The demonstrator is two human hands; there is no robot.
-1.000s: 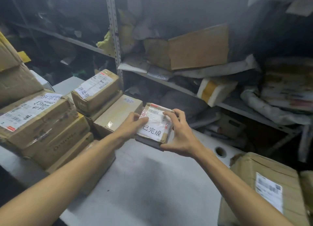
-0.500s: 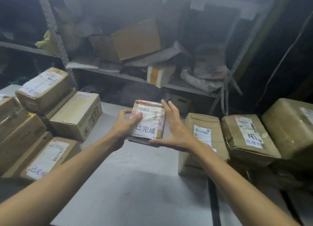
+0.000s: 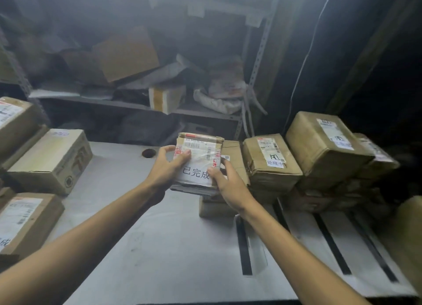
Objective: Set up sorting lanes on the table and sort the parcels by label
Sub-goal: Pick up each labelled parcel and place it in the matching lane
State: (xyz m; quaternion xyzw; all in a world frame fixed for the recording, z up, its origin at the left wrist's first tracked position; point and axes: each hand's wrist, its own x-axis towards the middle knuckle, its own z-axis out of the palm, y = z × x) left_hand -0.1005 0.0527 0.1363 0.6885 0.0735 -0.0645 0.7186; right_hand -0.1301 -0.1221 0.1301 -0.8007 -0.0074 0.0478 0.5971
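The left hand [image 3: 165, 167] grips the small parcel [image 3: 198, 158] at its 9 o'clock edge, with the thumb curled over the label. The right hand [image 3: 229, 187] grips its 4 o'clock corner, thumb on top and fingers hidden behind. The parcel is held tilted above mid-bench [image 3: 159, 247], over a lower box [image 3: 212, 207] that it mostly hides; whether the two touch is unclear. At 3 o'clock stand a labelled parcel [image 3: 271, 163] and a taller parcel [image 3: 324, 142], and the pile beyond them fades into the dark. At 9 o'clock sit boxes [image 3: 52, 160], some cut off by the frame edge. At 5 o'clock black strips [image 3: 243, 247] lie on the bench.
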